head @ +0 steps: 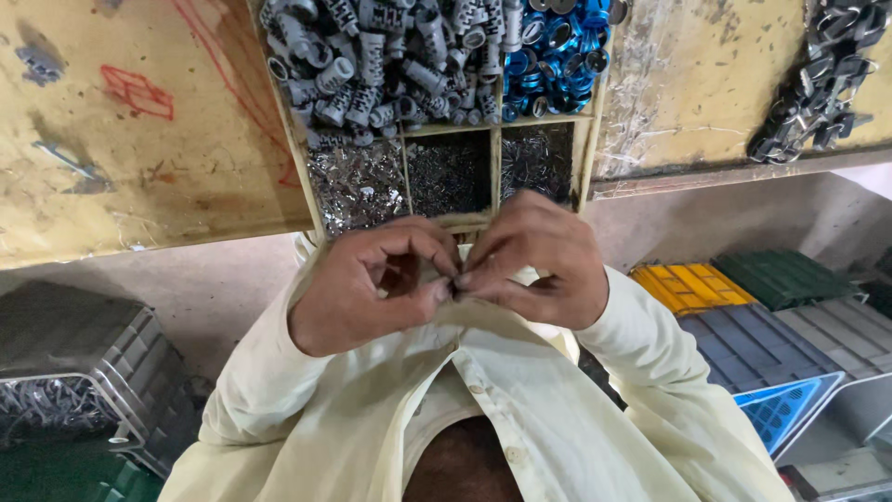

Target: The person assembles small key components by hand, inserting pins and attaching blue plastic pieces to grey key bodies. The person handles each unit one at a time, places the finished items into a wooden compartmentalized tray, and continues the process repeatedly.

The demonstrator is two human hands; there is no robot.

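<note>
My left hand [372, 279] and my right hand [539, 260] meet fingertip to fingertip close under the camera, just in front of a wooden tray. Both pinch one tiny dark part [453, 284] between thumbs and forefingers; its shape is too small to make out. The divided wooden tray [495, 125] lies on the yellowed workbench [139, 167]. It holds grey ribbed metal sleeves [372, 65], blue rings [557, 51] and three small compartments of fine metal pieces [358, 181]. My pale shirt sleeves fill the lower middle.
A heap of dark metal clips [818, 84] lies on the bench at the upper right. Below the bench stand yellow [688, 284], green [780, 274], grey and blue [785, 409] plastic crates at the right, and a grey crate [84, 363] with metal parts at the left.
</note>
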